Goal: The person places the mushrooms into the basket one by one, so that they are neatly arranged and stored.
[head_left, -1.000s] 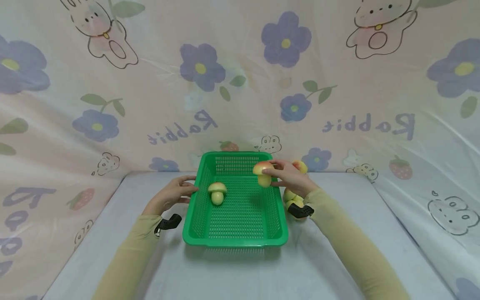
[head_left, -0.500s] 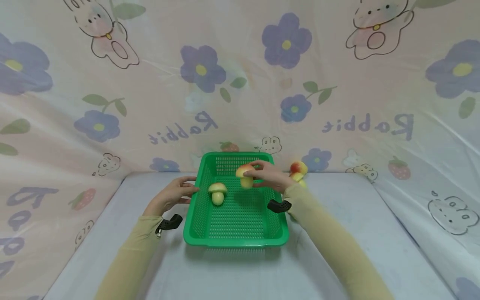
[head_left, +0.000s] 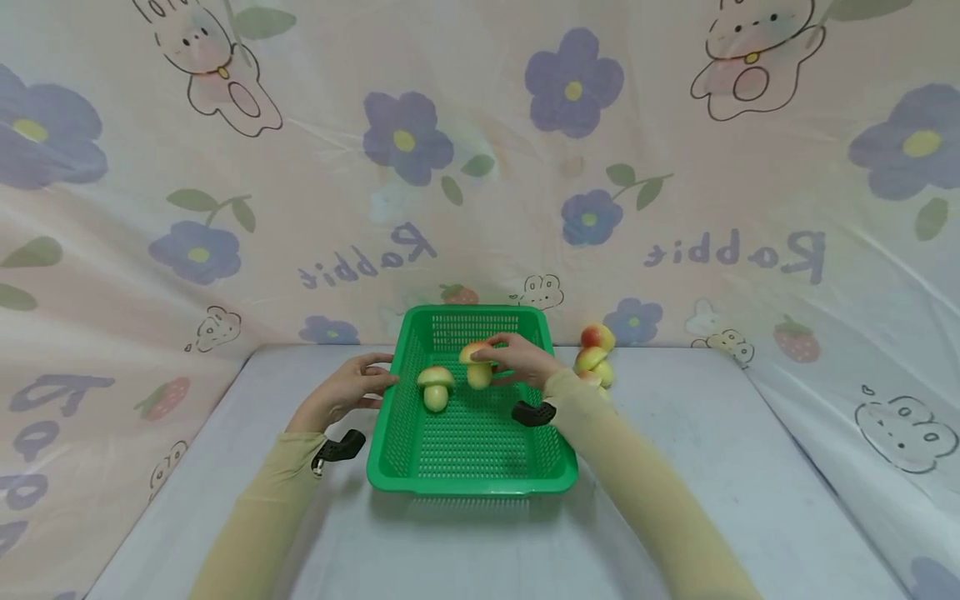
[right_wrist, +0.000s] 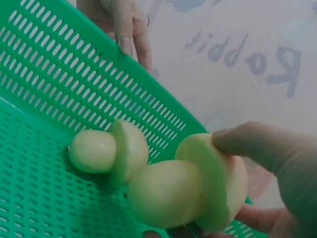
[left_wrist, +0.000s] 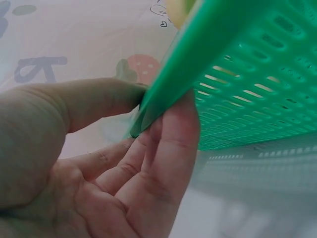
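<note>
My right hand (head_left: 520, 358) grips a toy mushroom (head_left: 478, 367) by its red-yellow cap, stem pointing down, inside the green basket (head_left: 472, 485). In the right wrist view the thumb lies on the cap of the held mushroom (right_wrist: 168, 193). Another toy mushroom (head_left: 436, 389), with a pale yellow cap, lies close to its left on the basket floor. At the basket's left side, my left hand (head_left: 347, 390) pinches the rim. The left wrist view shows the thumb above the green rim (left_wrist: 173, 64) and the fingers (left_wrist: 176, 139) under it.
Several more red-and-yellow mushroom-like pieces (head_left: 597, 337) lie in a row on the white table (head_left: 690, 450), just right of the basket. A patterned cloth (head_left: 480, 167) with rabbits and flowers hangs behind the table.
My right hand has carried the mushroom from the basket's right rim leftward and slightly down, next to the other mushroom. The pieces on the right came into fuller view. My left hand stayed put.
</note>
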Tool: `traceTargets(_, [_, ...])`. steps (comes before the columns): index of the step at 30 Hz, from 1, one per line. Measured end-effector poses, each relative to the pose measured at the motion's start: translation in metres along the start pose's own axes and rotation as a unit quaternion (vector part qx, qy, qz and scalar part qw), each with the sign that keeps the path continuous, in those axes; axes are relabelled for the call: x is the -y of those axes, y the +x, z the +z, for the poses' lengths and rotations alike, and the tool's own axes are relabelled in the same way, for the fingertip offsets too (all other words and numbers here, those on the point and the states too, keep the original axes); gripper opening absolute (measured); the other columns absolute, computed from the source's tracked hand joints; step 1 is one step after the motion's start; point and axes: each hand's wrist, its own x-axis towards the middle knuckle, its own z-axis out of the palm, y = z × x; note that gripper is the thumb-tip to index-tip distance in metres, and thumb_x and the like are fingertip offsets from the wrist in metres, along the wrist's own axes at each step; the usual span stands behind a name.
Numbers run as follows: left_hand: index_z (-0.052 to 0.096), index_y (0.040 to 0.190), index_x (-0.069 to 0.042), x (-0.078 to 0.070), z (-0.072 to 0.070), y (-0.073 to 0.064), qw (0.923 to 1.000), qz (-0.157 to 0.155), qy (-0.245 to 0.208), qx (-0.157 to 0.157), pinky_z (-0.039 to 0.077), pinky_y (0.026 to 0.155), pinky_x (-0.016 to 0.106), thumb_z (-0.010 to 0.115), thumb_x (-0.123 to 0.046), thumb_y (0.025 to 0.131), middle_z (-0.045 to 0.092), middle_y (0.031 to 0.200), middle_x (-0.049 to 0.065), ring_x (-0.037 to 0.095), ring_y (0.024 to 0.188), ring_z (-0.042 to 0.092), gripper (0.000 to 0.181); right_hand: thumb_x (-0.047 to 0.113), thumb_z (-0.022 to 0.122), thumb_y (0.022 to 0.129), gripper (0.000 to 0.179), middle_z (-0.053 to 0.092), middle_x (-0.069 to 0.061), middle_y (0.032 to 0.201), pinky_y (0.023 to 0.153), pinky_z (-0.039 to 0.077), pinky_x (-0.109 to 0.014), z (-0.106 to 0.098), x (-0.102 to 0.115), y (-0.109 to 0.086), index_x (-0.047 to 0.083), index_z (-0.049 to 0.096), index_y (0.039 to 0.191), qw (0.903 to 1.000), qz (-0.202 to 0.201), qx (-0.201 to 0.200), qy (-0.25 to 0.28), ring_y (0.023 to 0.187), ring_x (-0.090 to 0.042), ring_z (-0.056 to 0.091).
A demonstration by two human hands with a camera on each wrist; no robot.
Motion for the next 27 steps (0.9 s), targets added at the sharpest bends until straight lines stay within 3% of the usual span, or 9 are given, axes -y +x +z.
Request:
traceTargets(12, [0.029, 0.148, -0.005, 0.000, 0.000, 0.000, 1.0000, -0.006, -0.004, -0.005, 0.056, 0.077, 0.039, 0.062, -0.015, 0.094, 0.057, 0.116, 0.019, 0.025, 0.090, 0.062, 0.065, 0.025, 0.068, 0.090, 0.058, 0.047, -0.019, 0.129, 0.091, 0.047, -0.053, 0.000, -0.015, 0.018, 0.003, 0.042, 0.137, 0.9996, 0.024, 0.013, -0.004, 0.109, -0.038, 0.055])
traceTargets(22, [0.027, 0.149, -0.003, 0.000, -0.001, 0.001, 0.9999, -0.010, -0.001, -0.003, 0.056, 0.076, 0.039, 0.062, -0.016, 0.094, 0.055, 0.117, 0.021, 0.025, 0.089, 0.062, 0.066, 0.024, 0.068, 0.090, 0.059, 0.044, -0.021, 0.131, 0.090, 0.048, -0.053, 0.005, -0.016, 0.017, -0.002, 0.040, 0.135, 0.9984, 0.036, 0.017, -0.040, 0.110, -0.039, 0.054])
traceTargets(27, [0.028, 0.149, -0.004, -0.001, 0.000, 0.002, 1.0000, -0.008, -0.003, -0.002, 0.056, 0.077, 0.039, 0.061, -0.015, 0.095, 0.056, 0.119, 0.021, 0.025, 0.090, 0.062, 0.064, 0.023, 0.067, 0.090, 0.051, 0.048, -0.019, 0.129, 0.088, 0.050, -0.051, 0.006, -0.017, 0.017, -0.002, 0.047, 0.130, 0.9976, 0.038, 0.011, -0.056, 0.108, -0.037, 0.057])
